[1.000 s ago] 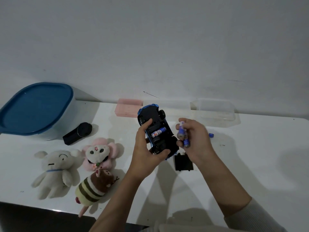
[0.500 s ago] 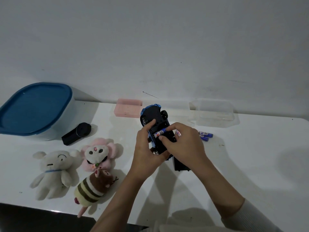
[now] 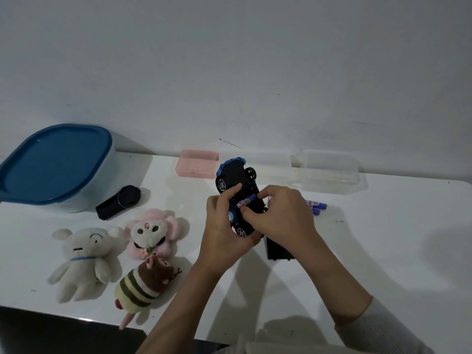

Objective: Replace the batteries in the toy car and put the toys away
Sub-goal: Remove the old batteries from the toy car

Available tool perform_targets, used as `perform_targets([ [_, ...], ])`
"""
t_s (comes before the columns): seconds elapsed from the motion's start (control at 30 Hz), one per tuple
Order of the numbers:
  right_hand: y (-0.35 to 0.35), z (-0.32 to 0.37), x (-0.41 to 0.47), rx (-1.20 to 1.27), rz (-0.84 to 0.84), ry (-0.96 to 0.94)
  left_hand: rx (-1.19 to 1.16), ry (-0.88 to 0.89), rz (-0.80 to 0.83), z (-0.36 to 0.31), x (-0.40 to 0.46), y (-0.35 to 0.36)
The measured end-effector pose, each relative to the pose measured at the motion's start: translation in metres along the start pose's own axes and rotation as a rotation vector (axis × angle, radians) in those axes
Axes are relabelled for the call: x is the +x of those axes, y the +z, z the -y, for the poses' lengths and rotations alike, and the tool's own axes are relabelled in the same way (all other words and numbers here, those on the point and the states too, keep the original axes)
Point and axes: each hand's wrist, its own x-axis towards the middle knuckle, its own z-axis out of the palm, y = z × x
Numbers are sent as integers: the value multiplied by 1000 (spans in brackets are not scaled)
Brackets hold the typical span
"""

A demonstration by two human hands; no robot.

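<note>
left hand (image 3: 222,233) grips upturned black toy car (image 3: 236,180).

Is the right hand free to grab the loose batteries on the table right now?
Probably not yet: the right hand is busy pressing a battery into the toy car. The loose batteries lie unobstructed just beyond it.

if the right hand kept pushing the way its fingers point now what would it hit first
The right hand points left; its fingertips already sit at the upturned blue toy car, near the blue-and-white battery. Beyond lies the left hand, though depth is unclear.
</note>
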Motion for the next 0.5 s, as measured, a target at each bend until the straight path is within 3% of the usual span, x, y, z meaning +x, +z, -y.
perform_targets([
  [0.27,1,5,-2,-38,12,-22,-38,31,-21,2,-5,2],
  [0.5,1,4,-5,10,-8,-142,-114,-46,8,3,-4,1],
])
